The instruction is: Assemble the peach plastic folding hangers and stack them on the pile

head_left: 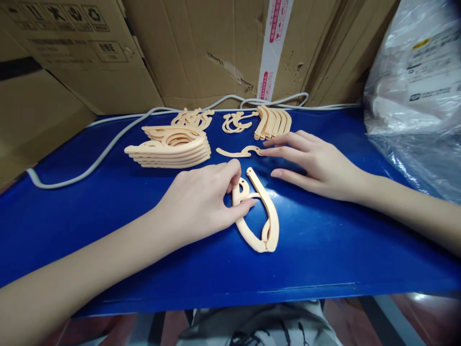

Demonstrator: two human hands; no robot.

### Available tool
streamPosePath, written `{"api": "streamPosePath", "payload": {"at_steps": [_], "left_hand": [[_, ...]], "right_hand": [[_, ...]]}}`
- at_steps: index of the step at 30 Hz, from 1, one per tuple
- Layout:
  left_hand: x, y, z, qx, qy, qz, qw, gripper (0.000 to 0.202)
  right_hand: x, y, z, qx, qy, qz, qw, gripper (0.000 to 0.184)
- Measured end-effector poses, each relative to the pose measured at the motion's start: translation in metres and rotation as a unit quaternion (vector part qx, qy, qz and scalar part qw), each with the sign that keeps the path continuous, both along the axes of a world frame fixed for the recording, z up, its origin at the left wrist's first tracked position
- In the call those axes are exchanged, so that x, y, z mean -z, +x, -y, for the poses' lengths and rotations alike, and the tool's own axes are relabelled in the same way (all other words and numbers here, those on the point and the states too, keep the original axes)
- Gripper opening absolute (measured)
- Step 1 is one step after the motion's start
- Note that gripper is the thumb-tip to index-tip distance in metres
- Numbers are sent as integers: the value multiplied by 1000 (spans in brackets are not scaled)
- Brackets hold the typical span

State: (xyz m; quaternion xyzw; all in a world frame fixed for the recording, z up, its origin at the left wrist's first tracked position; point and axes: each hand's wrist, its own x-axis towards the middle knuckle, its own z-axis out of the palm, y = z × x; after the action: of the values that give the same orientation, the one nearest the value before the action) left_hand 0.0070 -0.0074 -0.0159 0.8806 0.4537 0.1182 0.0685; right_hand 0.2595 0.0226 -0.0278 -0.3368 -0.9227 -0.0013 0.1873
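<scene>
A peach plastic folding hanger (264, 218) lies on the blue table top (324, 250) in front of me. My left hand (201, 202) pinches its upper end between thumb and fingers. My right hand (313, 163) lies flat with fingers stretched out, its fingertips touching a small curved peach hook piece (237, 152). Behind my left hand stands a stack of several finished hangers (171, 146).
At the back lie a row of curved arm pieces (272, 122), a pile of hook pieces (236, 122) and more small parts (192, 117). A white cable (104, 151) runs along the back. Cardboard boxes (201, 48) stand behind; a plastic bag (414, 96) sits at right.
</scene>
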Motion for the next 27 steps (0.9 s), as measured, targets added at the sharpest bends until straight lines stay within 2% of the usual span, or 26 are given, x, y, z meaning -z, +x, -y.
{"api": "streamPosePath", "payload": {"at_steps": [3, 10, 15, 18, 21, 27], "left_hand": [[-1, -1, -2, 10, -25, 25, 999, 28], [-1, -5, -2, 49, -26, 46, 997, 15], [1, -7, -6, 89, -25, 58, 994, 11], [1, -10, -9, 105, -7, 46, 993, 11], [0, -12, -11, 114, 21, 24, 993, 14], [-1, -14, -12, 110, 77, -19, 991, 18]], "right_hand": [[4, 2, -8, 10, 4, 53, 999, 46], [0, 1, -6, 85, 60, 37, 994, 24], [4, 5, -11, 118, 21, -12, 993, 21], [3, 6, -10, 153, 24, 11, 988, 28], [0, 6, -9, 153, 13, 26, 988, 24], [-7, 10, -8, 186, -18, -54, 981, 15]]}}
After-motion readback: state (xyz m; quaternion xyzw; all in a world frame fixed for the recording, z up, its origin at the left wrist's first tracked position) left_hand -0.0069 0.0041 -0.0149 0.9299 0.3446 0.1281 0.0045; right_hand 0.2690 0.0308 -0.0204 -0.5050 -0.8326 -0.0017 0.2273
